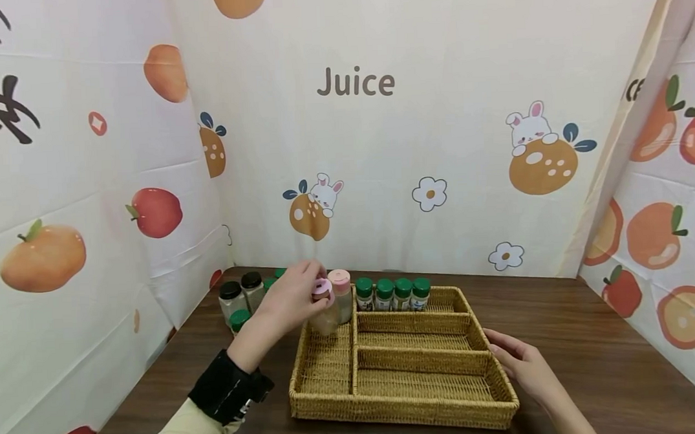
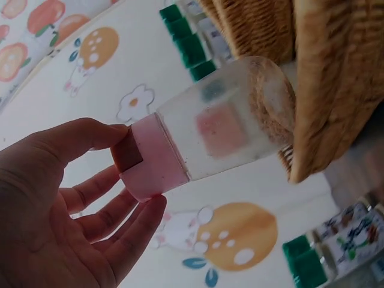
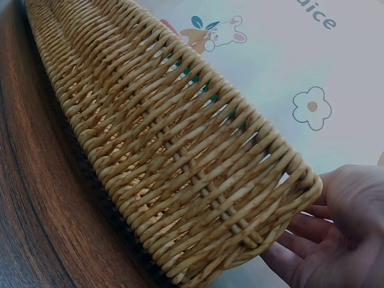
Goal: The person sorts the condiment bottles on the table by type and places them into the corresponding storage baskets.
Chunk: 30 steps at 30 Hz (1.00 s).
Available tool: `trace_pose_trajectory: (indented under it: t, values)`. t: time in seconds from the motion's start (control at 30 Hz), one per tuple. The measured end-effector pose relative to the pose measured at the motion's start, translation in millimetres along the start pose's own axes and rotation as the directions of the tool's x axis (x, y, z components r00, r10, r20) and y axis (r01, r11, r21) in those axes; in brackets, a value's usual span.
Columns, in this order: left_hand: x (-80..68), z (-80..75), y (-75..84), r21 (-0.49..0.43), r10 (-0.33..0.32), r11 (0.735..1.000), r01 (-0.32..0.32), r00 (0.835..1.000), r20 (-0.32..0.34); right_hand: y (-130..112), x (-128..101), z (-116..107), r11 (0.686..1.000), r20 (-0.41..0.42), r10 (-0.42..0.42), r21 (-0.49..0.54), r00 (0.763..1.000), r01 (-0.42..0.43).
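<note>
My left hand pinches the pink lid of a clear seasoning jar between thumb and fingers. Some brown grains lie at the jar's bottom, which is just over the left compartment of the woven basket. Behind it, a second jar with a pink lid stands at the back of that compartment. My right hand is at the basket's right side, its loosely bent fingers against the outer corner.
Several green-capped spice bottles stand in a row in the basket's back right compartment. Left of the basket, black-capped jars and more green-capped bottles stand on the dark wooden table. Printed cloth hangs behind and at both sides.
</note>
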<state>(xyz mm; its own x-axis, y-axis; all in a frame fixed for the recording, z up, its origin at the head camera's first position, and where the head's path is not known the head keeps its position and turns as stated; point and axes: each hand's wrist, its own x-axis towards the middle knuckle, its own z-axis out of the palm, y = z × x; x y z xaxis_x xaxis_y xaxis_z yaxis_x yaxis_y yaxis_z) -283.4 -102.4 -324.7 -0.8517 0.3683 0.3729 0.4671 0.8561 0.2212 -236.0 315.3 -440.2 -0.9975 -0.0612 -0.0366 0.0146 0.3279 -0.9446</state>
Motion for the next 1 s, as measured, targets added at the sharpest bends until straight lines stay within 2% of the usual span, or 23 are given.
trace_pose_trajectory:
  t: [0.37, 0.5, 0.77, 1.0]
  values:
    - [6.4, 32.2, 3.3, 0.037, -0.04, 0.999, 0.036, 0.993, 0.113, -0.6, -0.6, 2.5, 1.0, -0.003, -0.015, -0.011, 1.0, 0.015]
    - [5.1, 36.9, 2.4, 0.036, -0.04, 0.999, 0.036, 0.992, 0.123, 0.9, 0.0, 3.7, 1.0, -0.006, -0.016, -0.006, 1.0, 0.016]
    - [-0.2, 30.0, -5.1, 0.009, -0.053, 0.999, 0.053, 0.992, 0.115, -0.6, 0.2, 1.7, 1.0, -0.009, -0.006, -0.019, 1.0, 0.006]
    - [-14.6, 8.3, -22.4, 0.054, -0.086, 0.995, 0.081, 0.992, 0.093, -2.6, -0.6, 0.7, 1.0, -0.008, -0.002, -0.006, 1.0, 0.002]
